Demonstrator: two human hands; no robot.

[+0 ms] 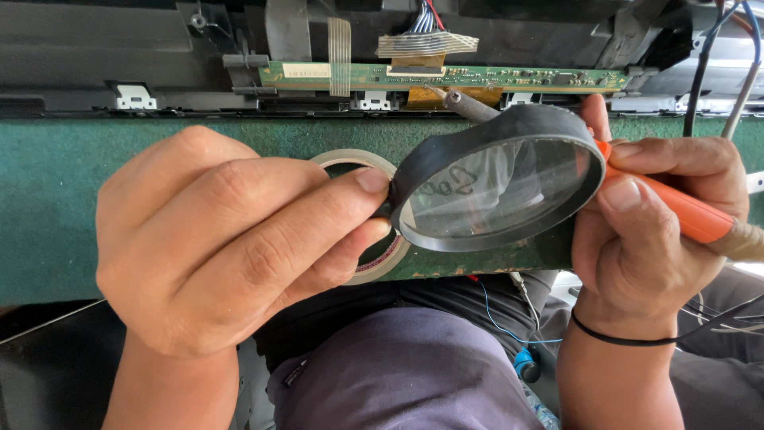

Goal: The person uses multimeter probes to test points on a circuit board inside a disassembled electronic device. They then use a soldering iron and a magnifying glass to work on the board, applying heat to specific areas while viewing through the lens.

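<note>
L hand (pixel 215 239) (pinching) magnifier (pixel 501 179), probably.

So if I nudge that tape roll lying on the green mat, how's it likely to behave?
The tape roll lies flat on the green mat, so it would probably slide, not roll. Its open centre and thin ring suggest it is light. The fuzzy-looking mat may drag on it.

Magnifying glass (pixel 500 179): round lens, black rim, tilted, held above green surface edge; soldering iron (pixel 676 209): orange handle, metal tip angled toward green circuit board strip.
</note>
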